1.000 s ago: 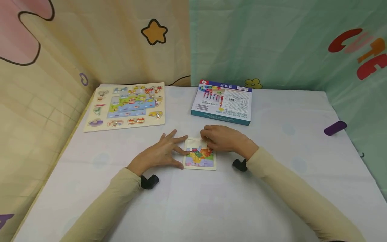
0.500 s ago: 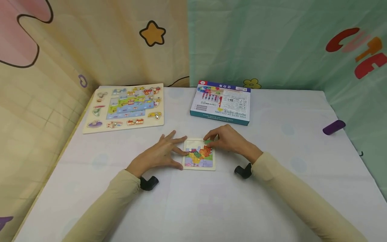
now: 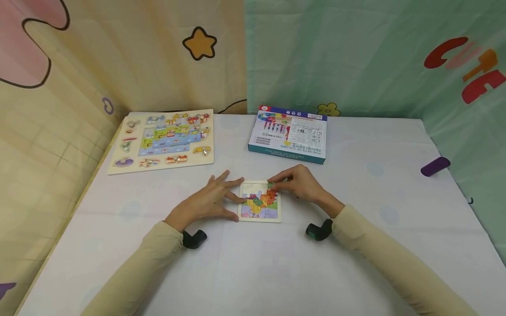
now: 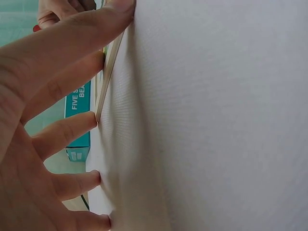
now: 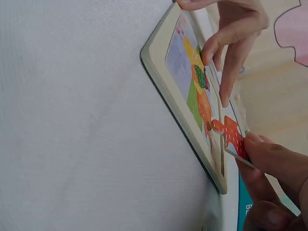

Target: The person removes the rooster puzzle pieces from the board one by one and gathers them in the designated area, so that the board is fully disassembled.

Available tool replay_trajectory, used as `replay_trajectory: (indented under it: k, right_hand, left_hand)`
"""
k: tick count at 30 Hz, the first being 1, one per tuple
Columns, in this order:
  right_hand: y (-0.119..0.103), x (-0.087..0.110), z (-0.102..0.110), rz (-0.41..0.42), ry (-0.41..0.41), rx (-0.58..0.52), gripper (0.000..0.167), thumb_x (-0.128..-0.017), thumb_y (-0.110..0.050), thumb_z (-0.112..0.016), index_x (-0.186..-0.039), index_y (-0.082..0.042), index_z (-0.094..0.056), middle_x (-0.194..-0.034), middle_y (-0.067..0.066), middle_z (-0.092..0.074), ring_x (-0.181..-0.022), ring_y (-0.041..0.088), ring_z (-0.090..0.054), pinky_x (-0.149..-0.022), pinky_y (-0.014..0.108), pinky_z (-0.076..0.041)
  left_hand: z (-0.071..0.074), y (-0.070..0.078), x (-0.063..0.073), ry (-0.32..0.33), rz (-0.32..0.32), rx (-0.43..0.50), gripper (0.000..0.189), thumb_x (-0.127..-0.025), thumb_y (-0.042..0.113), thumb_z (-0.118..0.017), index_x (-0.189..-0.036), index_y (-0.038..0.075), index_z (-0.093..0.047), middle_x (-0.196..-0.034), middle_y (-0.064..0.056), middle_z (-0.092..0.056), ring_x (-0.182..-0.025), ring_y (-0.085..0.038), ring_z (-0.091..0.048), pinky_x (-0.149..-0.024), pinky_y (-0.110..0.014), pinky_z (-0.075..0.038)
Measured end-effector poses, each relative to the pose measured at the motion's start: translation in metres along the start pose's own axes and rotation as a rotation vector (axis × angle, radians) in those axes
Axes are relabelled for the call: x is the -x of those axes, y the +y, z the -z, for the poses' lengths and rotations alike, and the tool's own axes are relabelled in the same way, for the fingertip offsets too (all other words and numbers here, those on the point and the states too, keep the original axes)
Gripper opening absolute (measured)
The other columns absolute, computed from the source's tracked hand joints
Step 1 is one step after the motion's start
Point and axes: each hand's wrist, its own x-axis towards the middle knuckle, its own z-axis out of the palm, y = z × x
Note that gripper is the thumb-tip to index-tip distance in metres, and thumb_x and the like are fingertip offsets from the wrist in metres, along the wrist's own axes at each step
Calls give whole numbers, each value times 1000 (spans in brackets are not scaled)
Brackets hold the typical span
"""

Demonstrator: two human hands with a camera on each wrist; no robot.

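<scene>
We find the puzzle piece [image 5: 233, 137] pinched between the thumb and fingers of the right hand [image 3: 303, 184], tilted at the far right corner of the puzzle tray [image 3: 258, 220]; whether it touches the tray we cannot tell. We judge the piece light, stiff and probably wooden, its knobs the likeliest part to chip; it is best taken by opposite outer edges. The tray, presumably light too, could slide under a push and is best steadied by its rim. The left hand [image 3: 209, 202] grasps nothing, its fingers spread, thumb and fingertips against the tray's left edge.

The tray lies near the middle of the white surface [image 3: 257, 272]. Near the surface's far edge we note a box [image 3: 287, 136]; towards the far left corner, a picture board [image 3: 114, 170]; near the right edge, a purple rod [image 3: 435, 166]. Printed curtains [image 3: 344, 57] enclose the back and sides.
</scene>
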Motion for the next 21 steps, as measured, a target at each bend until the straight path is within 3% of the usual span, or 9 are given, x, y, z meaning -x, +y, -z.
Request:
replay_trajectory:
  k: [4, 12, 21]
  right_hand:
    - [5, 7, 10, -35, 30, -28, 18, -87, -19, -76, -104, -14, -79, -100, 0, -74, -56, 19, -42, -47, 23, -28]
    - [27, 31, 44, -128, 95, -15, 23, -88, -24, -75, -107, -13, -78, -107, 4, -74, -73, 20, -50, -52, 23, -36]
    - [56, 67, 75, -241, 128, 63, 29, -90, -28, -73, -114, -12, -76, -117, 9, -70, -108, 23, -55, -79, 24, -47]
  left_hand:
    - [-1, 0, 0, 2, -2, 8, 53, -68, 41, -89, -116, 23, -75, -154, -7, -39, -146, -49, -8, -106, -75, -10]
    - [0, 0, 1, 10, -10, 3, 54, -67, 41, -89, -116, 22, -75, -154, -7, -39, -146, -49, -8, -106, -75, -11]
    - [-1, -1, 0, 2, -7, -19, 55, -68, 43, -88, -116, 23, -74, -154, -7, -39, -146, -49, -9, -105, -75, -12]
